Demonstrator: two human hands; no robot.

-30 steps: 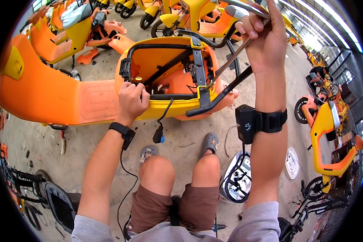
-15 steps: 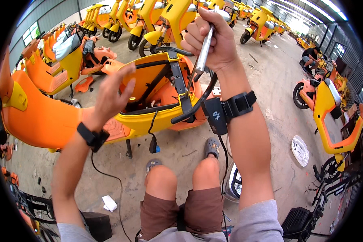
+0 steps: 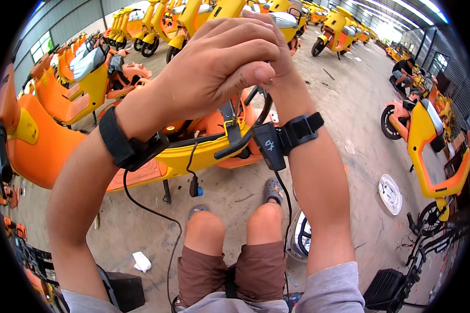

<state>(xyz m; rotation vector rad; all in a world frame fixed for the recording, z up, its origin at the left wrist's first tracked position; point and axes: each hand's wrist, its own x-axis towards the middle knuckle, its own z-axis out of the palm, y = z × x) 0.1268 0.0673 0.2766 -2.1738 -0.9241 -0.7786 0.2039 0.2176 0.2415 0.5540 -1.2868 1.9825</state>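
Note:
My left hand is closed over my right hand, its fingers wrapped across the right fist. Between them the silver metal bar, plain in the earlier frame, is now mostly hidden. Both hands are raised above the opened front of an orange and yellow electric scooter. Just under my right wrist runs its black handlebar. A black cable with a blue-ended plug dangles from the yellow shell. Black straps with small boxes and cables sit on both wrists.
Rows of similar scooters stand at the far left and back. On the right is another yellow scooter, and beyond it a person crouches. A white oval part and a white scrap lie on the floor.
My left hand has come up from over the scooter's shell and closed over my right hand. The right hand stays raised, with the metal bar now largely covered.

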